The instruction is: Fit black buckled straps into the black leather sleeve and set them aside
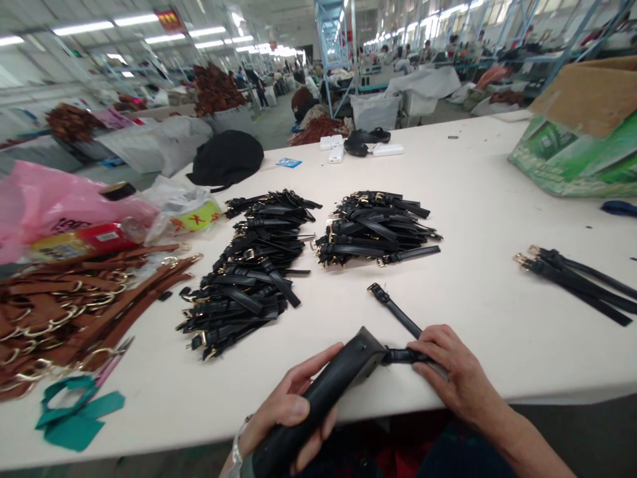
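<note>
The left hand (286,411) is closed around a black tapered bar (318,405), a leather-covered tool or form; its fingers wrap under it and the thumb lies on top, and the bar is tilted, with its wide end up over the near edge of the white work table (478,318) and its lower end beyond this edge. The right hand (460,372) is grasping a narrow black leather strap (395,309) between thumb and fingers; the strap presses across the bar's upper end, and its part with the buckle lies on the table, toward the middle of the near side.

Beyond the hands, two heaps of black straps with gold-coloured buckles (249,265) (375,229) lie side by side at the table's centre; a smaller bundle of black straps (572,282) lies near the right edge; a pile of tan straps with gold rings (64,312) lies at the left edge, with teal pieces (74,415) just in front of it; a pink plastic bag (64,212) lies behind this pile; a black bag (226,159) sits on the far edge; a green carton (577,146) stands at the far right corner; co-workers (398,56) are at other tables, well apart.
</note>
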Motion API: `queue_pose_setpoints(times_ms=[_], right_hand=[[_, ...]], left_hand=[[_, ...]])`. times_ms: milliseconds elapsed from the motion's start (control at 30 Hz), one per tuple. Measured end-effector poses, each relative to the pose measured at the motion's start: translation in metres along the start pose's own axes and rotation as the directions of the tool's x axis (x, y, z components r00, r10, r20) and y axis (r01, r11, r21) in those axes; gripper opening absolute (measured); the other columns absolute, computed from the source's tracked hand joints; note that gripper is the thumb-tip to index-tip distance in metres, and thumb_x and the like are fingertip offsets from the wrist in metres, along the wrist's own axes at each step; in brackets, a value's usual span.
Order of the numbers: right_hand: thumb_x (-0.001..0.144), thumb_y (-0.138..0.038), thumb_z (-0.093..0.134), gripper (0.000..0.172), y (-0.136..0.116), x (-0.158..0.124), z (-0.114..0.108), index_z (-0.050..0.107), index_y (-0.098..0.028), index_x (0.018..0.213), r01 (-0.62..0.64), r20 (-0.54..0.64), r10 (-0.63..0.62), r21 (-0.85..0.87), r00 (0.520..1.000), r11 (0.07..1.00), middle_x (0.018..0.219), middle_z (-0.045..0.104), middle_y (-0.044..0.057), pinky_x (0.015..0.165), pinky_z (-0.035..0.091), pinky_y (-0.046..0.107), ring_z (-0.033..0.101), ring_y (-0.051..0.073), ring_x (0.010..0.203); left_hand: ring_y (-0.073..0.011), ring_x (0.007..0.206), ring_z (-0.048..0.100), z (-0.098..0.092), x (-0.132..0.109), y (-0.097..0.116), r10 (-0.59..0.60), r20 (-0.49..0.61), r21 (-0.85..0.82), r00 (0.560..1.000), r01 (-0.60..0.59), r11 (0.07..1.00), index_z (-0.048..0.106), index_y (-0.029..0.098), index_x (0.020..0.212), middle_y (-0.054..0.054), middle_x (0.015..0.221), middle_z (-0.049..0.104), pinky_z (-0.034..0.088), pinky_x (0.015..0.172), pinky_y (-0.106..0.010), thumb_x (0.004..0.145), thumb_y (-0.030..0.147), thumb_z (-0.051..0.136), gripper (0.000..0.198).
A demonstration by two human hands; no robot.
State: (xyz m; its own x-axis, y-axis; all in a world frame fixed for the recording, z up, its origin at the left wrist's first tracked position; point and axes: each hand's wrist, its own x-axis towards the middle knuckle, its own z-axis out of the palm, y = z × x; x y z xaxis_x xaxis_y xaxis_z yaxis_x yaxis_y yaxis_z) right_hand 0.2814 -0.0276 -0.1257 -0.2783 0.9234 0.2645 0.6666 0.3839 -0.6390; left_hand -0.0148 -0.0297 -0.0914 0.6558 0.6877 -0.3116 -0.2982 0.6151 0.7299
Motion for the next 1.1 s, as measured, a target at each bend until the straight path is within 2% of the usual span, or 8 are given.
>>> queue_pose_setpoints(times_ms=[133, 233, 367, 467, 633, 767, 900, 1100], right_hand=[[0.078, -0.025, 0.054, 0.027, -0.008, 0.001, 0.001, 0.056, -0.021, 0.105, 0.008, 0.008, -0.007, -0.124, 1.000, 0.992, 0.096, 0.055, 0.008, 0.080, 0.042, 0.041, 0.047, 0.023, 0.095], [0.077, -0.026, 0.056, 0.037, -0.021, 0.007, 0.004, 0.051, -0.024, 0.114, 0.028, 0.058, -0.015, -0.225, 0.998, 0.974, 0.107, 0.052, 0.009, 0.084, 0.038, 0.046, 0.044, 0.026, 0.101], [0.080, -0.021, 0.053, 0.034, -0.031, 0.020, 0.014, 0.051, -0.025, 0.114, 0.068, 0.137, -0.052, -0.114, 0.989, 0.991, 0.099, 0.054, 0.007, 0.081, 0.042, 0.039, 0.048, 0.021, 0.093], [0.081, -0.019, 0.051, 0.026, -0.027, 0.024, 0.018, 0.056, -0.023, 0.106, 0.060, 0.131, -0.056, -0.026, 0.990, 0.998, 0.090, 0.055, 0.006, 0.075, 0.045, 0.034, 0.050, 0.018, 0.086], [0.081, -0.016, 0.050, 0.025, -0.022, 0.026, 0.018, 0.058, -0.022, 0.104, 0.063, 0.139, -0.064, 0.010, 0.988, 0.998, 0.089, 0.055, 0.007, 0.073, 0.044, 0.035, 0.049, 0.019, 0.085], [0.081, -0.014, 0.049, 0.027, -0.020, 0.027, 0.018, 0.058, -0.022, 0.105, 0.085, 0.143, -0.085, 0.012, 0.986, 0.996, 0.087, 0.055, 0.007, 0.071, 0.044, 0.034, 0.049, 0.019, 0.084], [0.081, -0.013, 0.049, 0.025, -0.018, 0.028, 0.018, 0.060, -0.022, 0.101, 0.093, 0.128, -0.094, 0.013, 0.987, 0.996, 0.086, 0.055, 0.007, 0.070, 0.044, 0.033, 0.050, 0.018, 0.082], [0.080, -0.013, 0.050, 0.023, -0.022, 0.028, 0.017, 0.061, -0.022, 0.099, 0.030, 0.165, -0.032, 0.016, 0.986, 0.999, 0.086, 0.054, 0.006, 0.071, 0.042, 0.033, 0.048, 0.018, 0.083]], left_hand=[[-0.0092, 0.050, 0.053, -0.007, 0.002, -0.005, 0.069, -0.026, -0.069, 0.997, -0.070, 0.995, 0.017, 0.016, 0.135, -0.010, 0.092, 0.061, 0.037, 0.041, -0.018, 0.071, 0.032, 0.053, 0.076], [-0.0084, 0.044, 0.051, -0.008, 0.000, -0.008, 0.054, 0.023, -0.080, 0.998, -0.052, 0.995, 0.013, 0.017, 0.136, -0.008, 0.084, 0.062, 0.035, 0.036, -0.017, 0.071, 0.031, 0.052, 0.077], [-0.0082, 0.039, 0.049, -0.005, -0.002, -0.006, 0.037, 0.063, -0.089, 0.997, -0.031, 0.996, 0.007, 0.017, 0.136, -0.008, 0.075, 0.061, 0.034, 0.031, -0.014, 0.073, 0.032, 0.050, 0.078], [-0.0082, 0.039, 0.050, -0.003, -0.009, -0.003, -0.004, 0.069, -0.066, 0.998, 0.009, 0.998, 0.006, 0.018, 0.136, -0.008, 0.075, 0.062, 0.034, 0.032, -0.014, 0.073, 0.032, 0.051, 0.079], [-0.0077, 0.040, 0.049, 0.004, -0.023, -0.002, -0.036, 0.044, -0.026, 0.998, 0.037, 0.999, 0.018, 0.017, 0.135, -0.007, 0.073, 0.061, 0.032, 0.031, -0.013, 0.069, 0.035, 0.058, 0.079], [-0.0119, 0.051, 0.055, 0.011, -0.016, -0.002, -0.065, 0.062, 0.016, 0.996, 0.064, 0.998, 0.031, 0.017, 0.130, -0.007, 0.075, 0.062, 0.037, 0.036, -0.014, 0.062, 0.030, 0.065, 0.077], [-0.0090, 0.040, 0.051, 0.014, -0.008, 0.002, -0.127, 0.143, 0.016, 0.981, 0.126, 0.992, 0.026, 0.019, 0.132, -0.006, 0.074, 0.062, 0.032, 0.032, -0.014, 0.064, 0.026, 0.061, 0.077], [-0.0099, 0.041, 0.053, 0.012, -0.018, 0.009, -0.122, 0.037, 0.002, 0.992, 0.122, 0.992, 0.029, 0.018, 0.131, -0.007, 0.075, 0.063, 0.032, 0.030, -0.013, 0.065, 0.026, 0.061, 0.074]])
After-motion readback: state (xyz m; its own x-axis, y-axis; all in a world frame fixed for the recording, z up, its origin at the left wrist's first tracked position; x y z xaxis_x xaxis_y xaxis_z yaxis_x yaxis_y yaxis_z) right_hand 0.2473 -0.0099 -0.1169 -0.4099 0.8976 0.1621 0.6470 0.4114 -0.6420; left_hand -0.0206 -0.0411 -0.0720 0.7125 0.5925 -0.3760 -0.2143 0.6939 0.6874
